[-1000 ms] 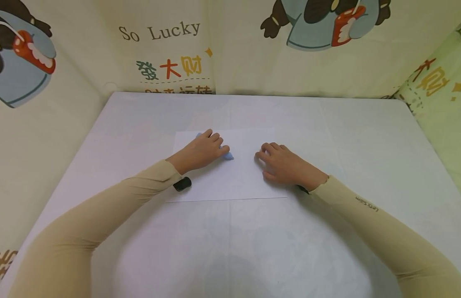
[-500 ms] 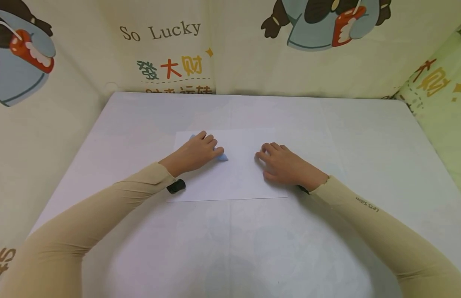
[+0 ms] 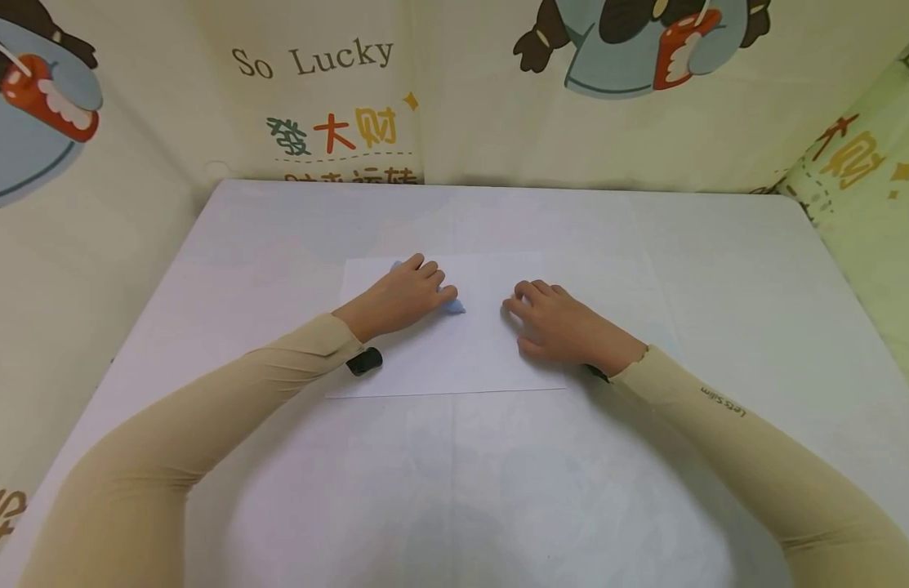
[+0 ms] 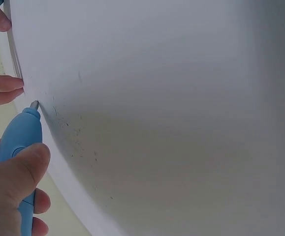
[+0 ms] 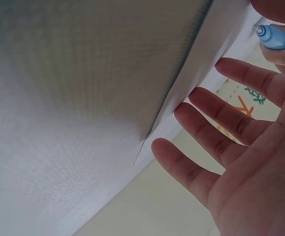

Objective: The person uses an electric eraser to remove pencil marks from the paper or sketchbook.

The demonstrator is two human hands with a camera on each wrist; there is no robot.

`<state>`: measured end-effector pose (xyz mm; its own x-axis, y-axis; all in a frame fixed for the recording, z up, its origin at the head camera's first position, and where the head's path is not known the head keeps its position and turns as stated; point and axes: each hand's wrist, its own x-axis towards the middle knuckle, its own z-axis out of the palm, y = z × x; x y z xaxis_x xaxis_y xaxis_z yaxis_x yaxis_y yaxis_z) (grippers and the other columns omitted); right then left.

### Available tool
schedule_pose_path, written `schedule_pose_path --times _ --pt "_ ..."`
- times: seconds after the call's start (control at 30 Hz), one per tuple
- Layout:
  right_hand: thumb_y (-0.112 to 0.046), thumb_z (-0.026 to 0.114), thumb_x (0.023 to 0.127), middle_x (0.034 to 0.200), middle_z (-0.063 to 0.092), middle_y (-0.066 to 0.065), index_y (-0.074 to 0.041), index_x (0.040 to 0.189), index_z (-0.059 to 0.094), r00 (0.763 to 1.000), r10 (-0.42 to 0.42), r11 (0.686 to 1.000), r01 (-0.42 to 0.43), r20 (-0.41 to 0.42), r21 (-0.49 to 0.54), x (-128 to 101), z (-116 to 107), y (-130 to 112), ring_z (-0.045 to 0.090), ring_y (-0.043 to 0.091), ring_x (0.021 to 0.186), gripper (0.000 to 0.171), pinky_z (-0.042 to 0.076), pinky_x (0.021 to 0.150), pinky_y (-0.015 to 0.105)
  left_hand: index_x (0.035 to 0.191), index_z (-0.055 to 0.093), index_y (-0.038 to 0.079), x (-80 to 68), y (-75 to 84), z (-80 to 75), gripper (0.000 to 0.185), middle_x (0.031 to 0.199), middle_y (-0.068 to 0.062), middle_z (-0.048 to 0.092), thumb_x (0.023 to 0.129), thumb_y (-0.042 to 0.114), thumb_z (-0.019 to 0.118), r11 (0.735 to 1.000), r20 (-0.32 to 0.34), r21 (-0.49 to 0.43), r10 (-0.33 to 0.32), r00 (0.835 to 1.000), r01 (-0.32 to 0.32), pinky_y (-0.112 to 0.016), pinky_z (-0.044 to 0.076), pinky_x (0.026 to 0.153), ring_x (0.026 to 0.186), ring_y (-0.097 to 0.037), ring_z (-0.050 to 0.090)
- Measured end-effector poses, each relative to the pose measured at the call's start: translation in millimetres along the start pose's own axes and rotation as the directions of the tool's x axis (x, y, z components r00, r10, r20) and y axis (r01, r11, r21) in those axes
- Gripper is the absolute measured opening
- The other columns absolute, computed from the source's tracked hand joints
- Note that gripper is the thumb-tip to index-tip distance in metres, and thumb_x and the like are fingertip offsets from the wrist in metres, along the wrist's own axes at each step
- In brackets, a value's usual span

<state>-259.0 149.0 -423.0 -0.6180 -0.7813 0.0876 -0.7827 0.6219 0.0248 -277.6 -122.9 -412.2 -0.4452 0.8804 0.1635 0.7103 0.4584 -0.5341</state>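
My left hand (image 3: 404, 296) grips a blue electric eraser (image 4: 25, 129) with a rounded body and a button under the thumb. Its narrow grey tip meets a white sheet of paper (image 3: 483, 359), and small dark crumbs (image 4: 76, 132) lie scattered by it in the left wrist view. Most of the eraser is hidden under that hand in the head view; only its ends (image 3: 454, 307) show. On the right part of the sheet rests my right hand (image 3: 560, 327), fingers spread and fingertips at the paper. Nothing is held in it.
The sheet lies on a large table with a white cover (image 3: 454, 482). Cream curtains (image 3: 469, 122) with printed figures and lettering hang behind the table and at both sides. A dark wrist camera (image 3: 364, 361) shows under the left cuff.
Gripping the eraser, my left hand shifted slightly left and nearer, then back right and a little farther away. My right hand stays in place.
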Motion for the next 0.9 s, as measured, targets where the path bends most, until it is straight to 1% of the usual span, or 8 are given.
schedule_pose_path --times 0.1,0.23,0.4,0.53,0.7,0.9 --pt "-0.02 0.06 0.083 0.112 0.053 0.017 -0.005 0.117 0.053 1.0 0.003 1.0 -0.003 0.005 -0.002 0.4 -0.4 -0.3 0.052 0.034 0.105 0.038 0.047 0.084 0.047 0.097 0.055 0.012 1.6 0.9 -1.0 0.011 0.081 -0.006 0.063 0.09 0.004 0.058 1.0 0.009 -0.002 0.002 1.0 -0.002 -0.03 0.038 0.07 0.073 -0.019 0.053" --pt "-0.019 0.06 0.082 0.112 0.053 0.017 -0.005 0.117 0.053 1.0 0.003 1.0 -0.003 0.007 0.002 0.7 -1.0 -0.4 0.052 0.034 0.105 0.038 0.047 0.084 0.047 0.099 0.056 0.012 1.3 1.2 -3.4 0.01 0.085 -0.006 0.065 0.091 0.007 0.058 1.0 0.039 -0.013 0.007 0.999 -0.006 -0.032 0.04 0.072 0.077 -0.02 0.055" --pt "-0.018 0.059 0.082 0.112 0.053 0.017 -0.005 0.116 0.053 1.0 0.003 1.0 -0.003 0.006 0.002 1.1 -0.7 0.3 0.052 0.034 0.105 0.037 0.046 0.085 0.047 0.1 0.056 0.012 -4.0 -1.5 -5.7 0.011 0.085 -0.007 0.064 0.091 0.007 0.059 1.0 0.072 -0.008 -0.001 0.997 0.002 -0.033 0.04 0.073 0.077 -0.021 0.054" --pt "-0.019 0.059 0.083 0.112 0.053 0.017 -0.005 0.116 0.053 1.0 0.006 1.0 -0.006 0.006 0.008 0.6 -1.1 0.1 0.052 0.034 0.105 0.037 0.046 0.084 0.047 0.099 0.055 0.012 -10.2 -4.2 -3.4 0.012 0.083 -0.007 0.064 0.09 0.006 0.06 1.0 0.09 -0.006 -0.009 0.996 0.009 -0.033 0.039 0.072 0.076 -0.021 0.054" --pt "-0.019 0.059 0.083 0.112 0.053 0.017 -0.005 0.117 0.053 1.0 0.007 1.0 -0.007 0.004 0.006 0.3 -0.6 0.0 0.052 0.034 0.106 0.037 0.046 0.084 0.047 0.097 0.053 0.012 -17.8 -6.5 -1.1 0.013 0.083 -0.007 0.063 0.089 0.005 0.06 1.0 0.09 0.001 -0.015 0.996 0.015 -0.034 0.039 0.072 0.075 -0.022 0.053" --pt "-0.02 0.06 0.083 0.113 0.052 0.018 -0.004 0.117 0.052 1.0 0.003 1.0 -0.003 0.004 0.004 0.0 -0.8 -0.1 0.052 0.035 0.105 0.038 0.047 0.084 0.048 0.097 0.053 0.011 -23.1 -7.0 -3.5 0.014 0.082 -0.008 0.063 0.088 0.004 0.061 1.0 0.085 0.009 -0.017 0.996 0.016 -0.034 0.039 0.072 0.074 -0.021 0.053"
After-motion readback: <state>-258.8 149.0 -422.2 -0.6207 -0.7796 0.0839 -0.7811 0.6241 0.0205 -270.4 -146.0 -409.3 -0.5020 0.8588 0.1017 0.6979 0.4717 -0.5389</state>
